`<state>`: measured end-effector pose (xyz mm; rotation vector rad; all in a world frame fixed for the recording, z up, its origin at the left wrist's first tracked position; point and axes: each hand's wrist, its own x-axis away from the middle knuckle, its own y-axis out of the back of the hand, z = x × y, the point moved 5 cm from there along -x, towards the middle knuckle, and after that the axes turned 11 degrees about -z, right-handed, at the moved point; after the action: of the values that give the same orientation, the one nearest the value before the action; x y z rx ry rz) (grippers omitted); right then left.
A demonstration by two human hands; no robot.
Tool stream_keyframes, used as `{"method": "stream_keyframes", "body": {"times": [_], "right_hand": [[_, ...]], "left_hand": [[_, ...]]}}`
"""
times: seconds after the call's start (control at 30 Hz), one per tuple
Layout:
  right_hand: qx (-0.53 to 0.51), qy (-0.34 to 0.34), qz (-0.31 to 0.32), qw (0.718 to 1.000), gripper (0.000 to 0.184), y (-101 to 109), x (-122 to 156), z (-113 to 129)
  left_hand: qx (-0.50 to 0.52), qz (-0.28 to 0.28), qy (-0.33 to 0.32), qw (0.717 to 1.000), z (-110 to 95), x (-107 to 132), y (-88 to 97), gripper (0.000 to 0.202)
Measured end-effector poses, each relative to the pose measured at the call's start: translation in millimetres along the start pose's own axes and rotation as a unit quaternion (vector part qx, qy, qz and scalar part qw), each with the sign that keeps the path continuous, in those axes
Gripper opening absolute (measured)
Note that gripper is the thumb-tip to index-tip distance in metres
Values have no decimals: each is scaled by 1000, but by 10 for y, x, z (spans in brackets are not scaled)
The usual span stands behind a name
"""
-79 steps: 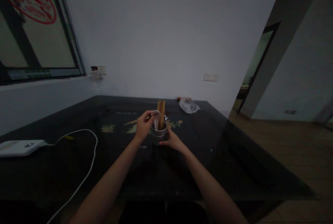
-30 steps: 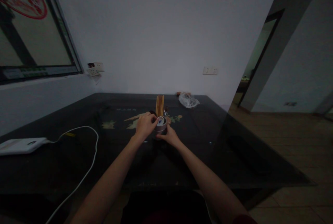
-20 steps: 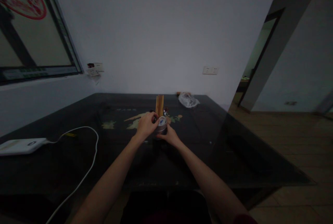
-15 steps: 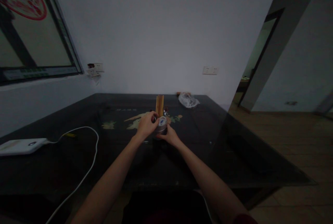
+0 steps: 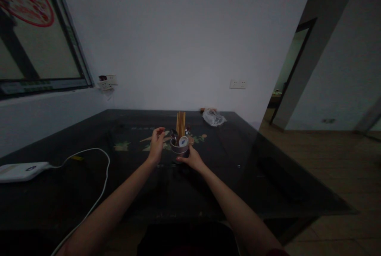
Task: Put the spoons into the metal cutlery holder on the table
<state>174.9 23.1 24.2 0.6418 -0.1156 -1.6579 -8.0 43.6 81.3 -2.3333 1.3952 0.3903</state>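
Holding the cup (image 5: pixel 179 150), right-hand fingers (image 5: pixel 192 153) well inside table edges (image 5: pixel 297 166)

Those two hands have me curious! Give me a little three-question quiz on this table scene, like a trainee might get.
1. True or false: the right hand holds the round silver metal cup.
2. Fill in: the left hand is ____ the cup (touching / apart from).
3. What rises highest from the cup? A) white spoon with a blue mark; B) thin brown wooden chopsticks; C) shiny metal spoon.

Key: 1 true; 2 apart from; 3 B.
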Motion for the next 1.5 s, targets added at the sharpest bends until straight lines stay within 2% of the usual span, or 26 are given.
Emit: {"method": "stream_keyframes", "body": {"times": [0.1, 0.2, 0.33, 0.53, 0.87, 1.07, 1.3, 1.5], "right_hand": [[-4, 8, -2, 1000, 79, -2, 7, 11], [0, 12, -11, 1000, 80, 5, 13, 15], [6, 13, -14, 1000, 78, 3, 14, 1], [-3, -9, -4, 1000, 83, -16, 24, -29], [-29, 6, 8, 1000, 75, -14, -25, -15], [-35, 0, 12, 999, 76, 98, -45, -61], [-45, -15, 9, 999, 72, 424, -51, -289], [-59, -20, -2, 998, 74, 797, -45, -508]], "left_hand": [[25, 7, 89, 996, 317, 69, 80, 18], [62, 55, 156, 984, 497, 197, 41, 20], [143, 111, 261, 948, 516, 350, -87, 23], [184, 91, 343, 917, 402, 473, -112, 19], [177, 94, 374, 906, 287, 658, -176, 25], [162, 105, 378, 905, 229, 723, -271, 24], [178, 143, 387, 894, 303, 877, -567, 22], [226, 189, 356, 887, 369, 1060, -949, 25]]}}
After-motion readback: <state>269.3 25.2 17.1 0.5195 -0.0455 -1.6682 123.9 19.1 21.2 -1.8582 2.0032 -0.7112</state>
